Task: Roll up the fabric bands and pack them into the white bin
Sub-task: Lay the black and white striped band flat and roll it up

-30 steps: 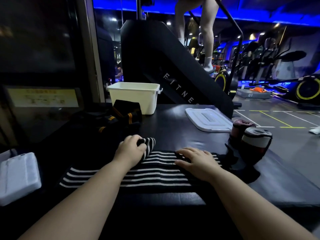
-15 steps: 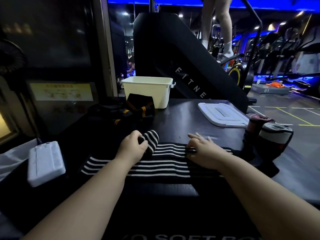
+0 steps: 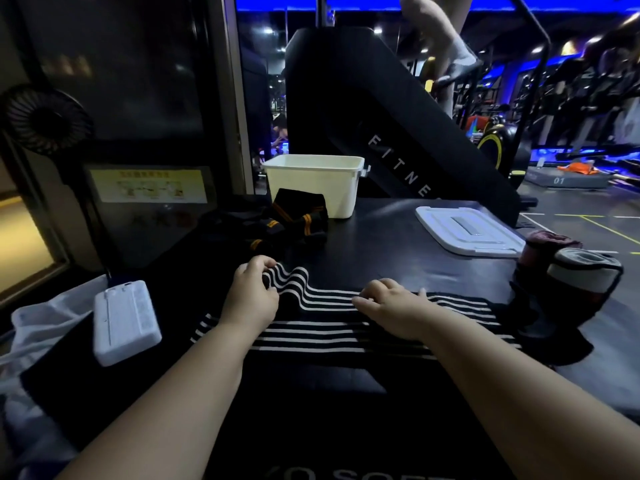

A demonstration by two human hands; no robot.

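Smooth black padded worktop (image 3: 381,244) carries a black-and-white striped fabric band (image 3: 329,327); left hand (image 3: 251,299) pinches its rumpled end, right hand (image 3: 394,306) presses flat. Rectangular white plastic bin (image 3: 311,185) stands behind.

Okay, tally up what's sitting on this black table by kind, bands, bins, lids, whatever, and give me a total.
Striped bands being handled, black and white: 1
Rolled-up bands at the right edge: 2
Black and orange bands, a loose pile: number unclear, counted as 1
White bin: 1
White lid: 1
White flat case at the left: 1
Total: 7
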